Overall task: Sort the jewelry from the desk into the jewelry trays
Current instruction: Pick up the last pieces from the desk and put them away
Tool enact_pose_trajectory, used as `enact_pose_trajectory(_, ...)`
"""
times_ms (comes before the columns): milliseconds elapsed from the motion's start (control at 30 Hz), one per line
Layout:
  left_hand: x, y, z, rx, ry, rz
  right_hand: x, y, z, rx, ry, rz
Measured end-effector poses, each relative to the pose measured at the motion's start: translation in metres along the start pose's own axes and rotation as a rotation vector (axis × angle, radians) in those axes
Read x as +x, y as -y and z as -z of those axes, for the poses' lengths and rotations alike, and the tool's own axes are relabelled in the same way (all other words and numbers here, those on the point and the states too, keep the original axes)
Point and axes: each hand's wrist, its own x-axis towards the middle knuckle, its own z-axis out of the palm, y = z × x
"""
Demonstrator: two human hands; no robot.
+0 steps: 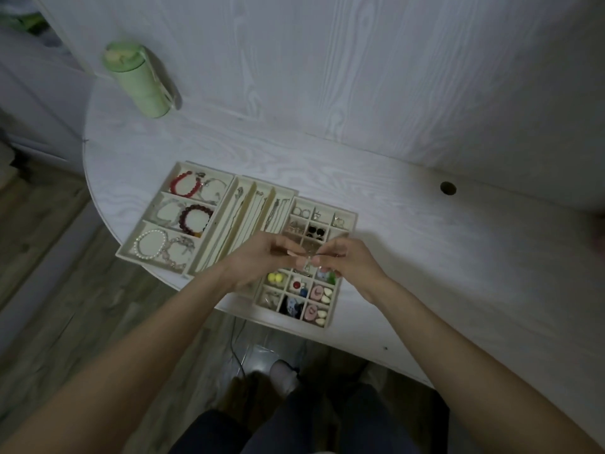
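- White wood-grain desk (425,240) fills the middle of the frame, with a matching wall panel behind it and darker floor at lower left.
- Three cream trays sit side by side at centre frame: a bracelet tray (144,253) on the left, a necklace tray (248,188) with long slots in the middle, and a small-compartment tray (337,299) on the right.
- The left hand (258,260) and right hand (347,260) meet just above the middle rows of the small-compartment tray, fingertips almost touching.
- Both hands have fingers curled in a narrow pinch on one small silvery piece (307,262) held between them; it is too small and blurred to say whether it is an earring, a ring or a charm.
- That piece hangs directly over the compartments, so the drop point lies straight below the hands, not off to either side.
- Neither hand looks clearly nearer; the piece sits midway, and its long axis cannot be told.
- Most compartments already hold items, such as yellow beads (275,278) and pink pieces (316,293) toward the bottom edge, so the sorting looks well along.
- A green bottle (140,80) lies at upper left, well apart from the trays.
- No loose jewelry is visible on the bare desk.
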Motion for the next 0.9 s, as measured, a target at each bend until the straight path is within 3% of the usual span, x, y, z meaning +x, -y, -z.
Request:
enact_pose_trajectory(167, -0.001, 0.024, -0.003, -0.024, 0.001, 0.069, 0.001, -0.019, -0.011, -0.128, -0.002, 0.026)
enact_pose_trajectory(267, 0.004, 0.031, -0.010, 0.081, -0.011, 0.140, -0.001, -0.026, -0.016, -0.234, 0.007, 0.027)
enact_pose_trajectory(500, 0.008, 0.035, -0.019, 0.209, -0.157, 0.103, -0.004, -0.034, -0.020, -0.444, -0.029, 0.125)
enact_pose_trajectory(900, 0.014, 0.033, -0.033, 0.588, -0.229, 0.113, 0.001, -0.042, -0.029, -0.750, -0.041, 0.262)
